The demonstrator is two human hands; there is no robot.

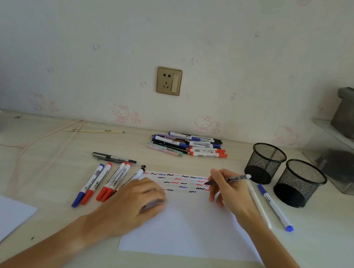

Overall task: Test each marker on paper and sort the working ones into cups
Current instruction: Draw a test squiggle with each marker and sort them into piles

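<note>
While two round black wire-mesh cups (pixel 265 162) are standing empty, the right hand (pixel 232 193) is pinching a slim dark pen (pixel 230 179) on the smooth white paper (pixel 191 228); the left hand (pixel 135 199), fingers curled loosely, is pressing that sheet.

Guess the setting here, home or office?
Most likely a home desk, perhaps a child's bedroom: cartoon-cat wallpaper behind a pale desk, a wall socket, and two mesh pen cups beside loose markers.

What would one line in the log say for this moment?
step: testing pen | right hand: grips pen, tip on paper | left hand: rests on paper | cups: look empty
</note>
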